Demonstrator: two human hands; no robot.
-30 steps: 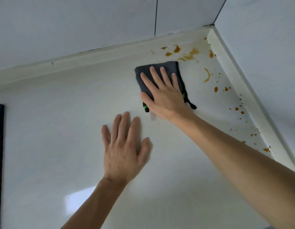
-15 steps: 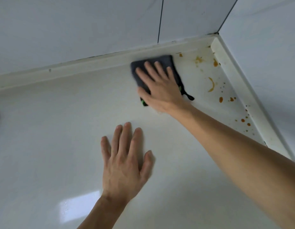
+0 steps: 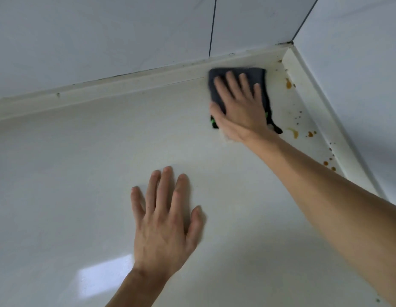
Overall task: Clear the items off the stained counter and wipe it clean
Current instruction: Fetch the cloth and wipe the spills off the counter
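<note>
Up in the far right corner of the white counter, the right hand presses a dark grey cloth flat, its fingers straight and spread over the fabric, grasping nothing. The cloth's far edge touches the raised back ledge below the tiled wall; a bit of green trim shows at its near edge. Orange-brown stains dot the counter just to the right of the cloth, along the side ledge. Nearer the camera, the left hand rests palm-down on the bare counter, fingers released and spread, well apart from the cloth.
</note>
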